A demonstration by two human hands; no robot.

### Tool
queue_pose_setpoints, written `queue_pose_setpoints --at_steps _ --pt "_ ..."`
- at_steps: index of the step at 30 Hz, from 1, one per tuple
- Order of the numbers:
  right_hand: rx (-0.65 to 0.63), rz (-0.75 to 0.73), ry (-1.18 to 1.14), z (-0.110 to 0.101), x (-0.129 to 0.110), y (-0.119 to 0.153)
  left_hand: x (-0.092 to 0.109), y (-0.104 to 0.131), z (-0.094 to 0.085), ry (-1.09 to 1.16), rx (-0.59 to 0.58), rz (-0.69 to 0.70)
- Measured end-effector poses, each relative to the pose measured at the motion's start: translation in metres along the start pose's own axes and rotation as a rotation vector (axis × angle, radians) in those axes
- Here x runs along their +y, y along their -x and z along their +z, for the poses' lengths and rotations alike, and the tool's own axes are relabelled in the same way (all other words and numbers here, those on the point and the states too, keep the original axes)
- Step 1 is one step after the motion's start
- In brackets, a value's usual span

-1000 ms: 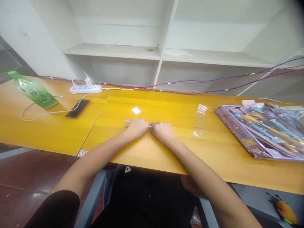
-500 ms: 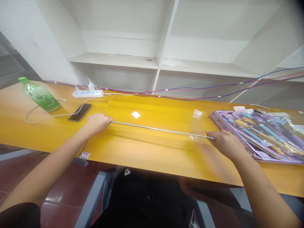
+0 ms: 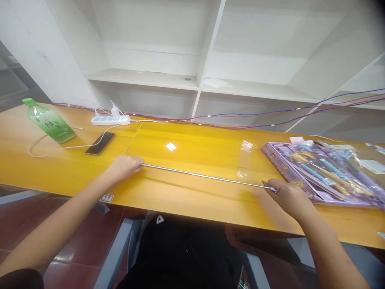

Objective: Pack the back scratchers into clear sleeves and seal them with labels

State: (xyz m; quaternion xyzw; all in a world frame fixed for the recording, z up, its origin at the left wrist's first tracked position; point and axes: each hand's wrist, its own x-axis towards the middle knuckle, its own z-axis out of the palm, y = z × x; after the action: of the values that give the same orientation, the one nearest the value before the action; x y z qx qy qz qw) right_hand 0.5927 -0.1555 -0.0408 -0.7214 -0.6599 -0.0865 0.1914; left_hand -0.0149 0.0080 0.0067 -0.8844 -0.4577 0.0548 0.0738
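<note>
A thin metal rod (image 3: 204, 176) stretches between my two hands above the yellow table (image 3: 180, 196), sloping slightly down to the right. My left hand (image 3: 126, 166) is closed round its left end. At the other end, my right hand (image 3: 285, 194) grips a purple tip, part of which shows between the fingers. Behind the rod lie a small white square (image 3: 171, 147) and a clear plastic wrapper (image 3: 244, 159). Just right of my right hand is a purple box (image 3: 278, 160) with wrapped items inside.
On the left are a green bottle (image 3: 51, 123), a black phone (image 3: 100, 143) with a white cable, and a white power strip (image 3: 110, 120). Blue and red wires (image 3: 240, 115) run along the back below white shelves (image 3: 147, 76).
Both hands and the rod have moved down in the view, toward the table's front edge. The grip at each end is unchanged.
</note>
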Motion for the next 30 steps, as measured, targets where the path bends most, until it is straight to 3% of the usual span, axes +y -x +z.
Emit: queue_pose_setpoints --at_steps 3,10,13,16,21,23,25,30 --pt "-0.076 -0.016 -0.031 0.002 0.007 0.002 0.002 0.004 0.000 0.008 0.030 0.042" --pt "0.064 0.173 0.039 0.007 0.012 0.003 0.007 0.006 0.000 0.091 0.066 0.042" --pt "0.085 0.182 0.033 0.007 -0.001 -0.005 0.017 0.002 -0.006 0.075 0.018 0.062" --pt "0.017 0.082 -0.015 0.015 -0.056 -0.015 0.055 -0.010 -0.014 0.025 -0.027 0.130" --pt "-0.141 -0.076 0.011 0.043 -0.209 -0.017 0.151 -0.034 -0.023 0.107 -0.010 0.285" --pt "-0.216 -0.141 0.004 0.051 -0.245 -0.014 0.171 -0.038 -0.019 0.134 -0.026 0.350" --pt "-0.278 -0.166 -0.006 0.057 -0.258 -0.011 0.177 -0.039 -0.010 0.136 -0.029 0.341" --pt "-0.340 -0.161 -0.082 0.074 -0.245 -0.004 0.178 -0.038 0.015 0.161 -0.014 0.236"
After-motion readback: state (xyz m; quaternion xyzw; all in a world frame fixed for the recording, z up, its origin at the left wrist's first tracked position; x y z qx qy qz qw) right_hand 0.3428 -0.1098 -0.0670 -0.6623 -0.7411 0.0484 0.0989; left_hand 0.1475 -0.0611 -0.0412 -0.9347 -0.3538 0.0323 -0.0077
